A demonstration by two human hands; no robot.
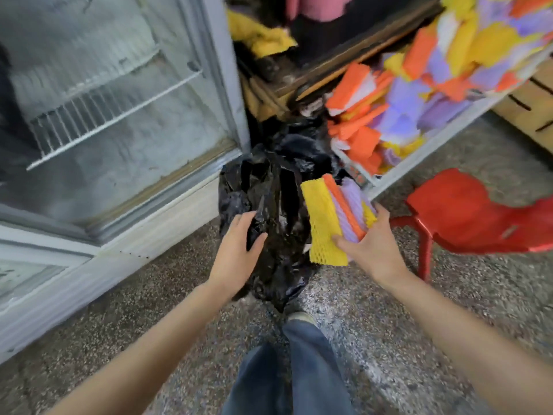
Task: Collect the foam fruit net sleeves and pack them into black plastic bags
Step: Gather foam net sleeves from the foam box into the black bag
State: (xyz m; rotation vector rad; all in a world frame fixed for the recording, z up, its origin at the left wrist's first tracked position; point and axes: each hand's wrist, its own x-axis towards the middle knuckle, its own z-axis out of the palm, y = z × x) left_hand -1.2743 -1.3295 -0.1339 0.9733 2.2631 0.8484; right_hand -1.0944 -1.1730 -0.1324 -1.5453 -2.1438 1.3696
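Upper right: pile of foam sleeves (434,79) motion-blurred, single pieces not separable; cut off by top and right edges.
Right hand (371,244): most fingers hidden behind the held stack of sleeves (335,217). Count in stack unreadable, perhaps four or five.
Left hand (239,244): fingertips lost behind a fold of the black bag (275,187); grip or mere touch, cannot tell. Bag's mouth and inside unseen.
Red chair (466,211) cut by right edge.
Shoe (302,317) partly behind bag.
Cooler (104,100), left of frame: blurred, cropped by left edge.
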